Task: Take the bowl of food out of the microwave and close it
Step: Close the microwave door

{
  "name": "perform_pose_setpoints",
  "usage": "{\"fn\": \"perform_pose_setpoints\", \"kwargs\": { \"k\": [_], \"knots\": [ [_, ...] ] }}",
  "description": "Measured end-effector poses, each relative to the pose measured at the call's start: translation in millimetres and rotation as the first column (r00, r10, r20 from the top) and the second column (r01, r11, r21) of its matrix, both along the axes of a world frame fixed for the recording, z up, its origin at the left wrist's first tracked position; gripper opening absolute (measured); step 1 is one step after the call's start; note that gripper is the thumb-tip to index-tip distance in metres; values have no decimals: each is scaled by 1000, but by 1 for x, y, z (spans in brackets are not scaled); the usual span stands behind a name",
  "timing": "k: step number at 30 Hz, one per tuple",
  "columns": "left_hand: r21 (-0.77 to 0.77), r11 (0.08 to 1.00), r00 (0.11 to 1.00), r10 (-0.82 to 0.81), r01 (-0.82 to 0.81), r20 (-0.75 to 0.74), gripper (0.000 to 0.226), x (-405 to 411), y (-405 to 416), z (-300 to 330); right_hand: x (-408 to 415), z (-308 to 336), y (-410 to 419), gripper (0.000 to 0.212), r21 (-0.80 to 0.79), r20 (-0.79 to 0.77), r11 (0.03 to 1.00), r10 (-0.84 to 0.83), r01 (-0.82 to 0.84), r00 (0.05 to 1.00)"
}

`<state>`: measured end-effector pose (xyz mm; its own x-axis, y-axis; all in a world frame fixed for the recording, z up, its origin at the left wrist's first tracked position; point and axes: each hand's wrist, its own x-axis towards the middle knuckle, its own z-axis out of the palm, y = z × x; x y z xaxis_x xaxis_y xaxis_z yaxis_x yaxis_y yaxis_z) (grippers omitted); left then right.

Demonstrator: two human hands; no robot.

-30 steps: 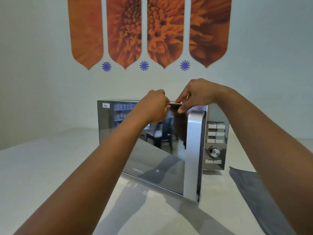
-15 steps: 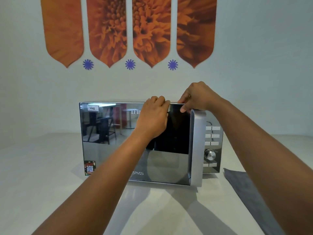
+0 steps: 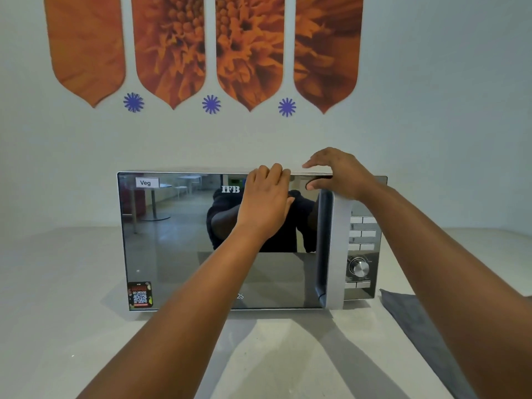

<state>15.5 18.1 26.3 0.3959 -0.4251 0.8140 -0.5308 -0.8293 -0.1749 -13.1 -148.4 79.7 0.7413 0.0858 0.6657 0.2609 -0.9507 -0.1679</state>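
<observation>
The silver microwave (image 3: 363, 292) stands on the pale counter, and its mirrored door (image 3: 178, 240) lies flush with the body. My left hand (image 3: 264, 200) rests flat against the upper middle of the door, fingers bent at its top edge. My right hand (image 3: 336, 174) is at the door's top right corner, thumb on the front and fingers over the top of the casing. Neither hand holds anything. No bowl of food is in view.
The vertical door handle (image 3: 324, 249) and the control panel with buttons and a dial (image 3: 359, 266) are on the microwave's right. A grey cloth (image 3: 417, 326) lies on the counter (image 3: 57, 312) at the right. The wall with orange flower panels (image 3: 169, 53) rises behind.
The door swung from partly open to flush shut under both hands. The view shifted, so the microwave now faces me squarely.
</observation>
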Motion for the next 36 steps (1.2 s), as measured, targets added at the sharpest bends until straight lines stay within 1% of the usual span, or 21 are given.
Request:
{"fn": "perform_pose_setpoints", "kwargs": {
  "k": [3, 7, 9, 13, 19, 23, 36],
  "knots": [
    [-10, 1000, 999, 21, -21, 26, 48, 4, -2, -4, 3, -2, -5, 65, 2, -116, 999, -47, 47, 992],
    [-12, 999, 998, 39, -39, 43, 54, 8, -4, -7, 8, 3, -10, 65, -45, -235, 994, -111, 104, 966],
    [-19, 999, 998, 45, -44, 42, 55, 10, -5, -8, 9, 7, -11, 63, -74, -253, 991, -127, 112, 959],
    [-33, 998, 998, 50, -49, 44, 56, 11, -7, -8, 10, 13, -15, 55, -50, -214, 996, -87, 78, 973],
    [-12, 997, 996, 71, -71, 47, 59, 15, -9, -7, 18, 13, -17, 55, 20, -147, 999, -44, 48, 988],
    [-3, 996, 995, 85, -85, 55, 60, 17, -10, -7, 19, 13, -18, 53, 64, -128, 997, -26, 34, 991],
    [-1, 992, 992, 125, -125, 35, 58, 17, -16, -4, 17, 12, -11, 48, 87, -60, 995, -53, 58, 997]
  ]
}}
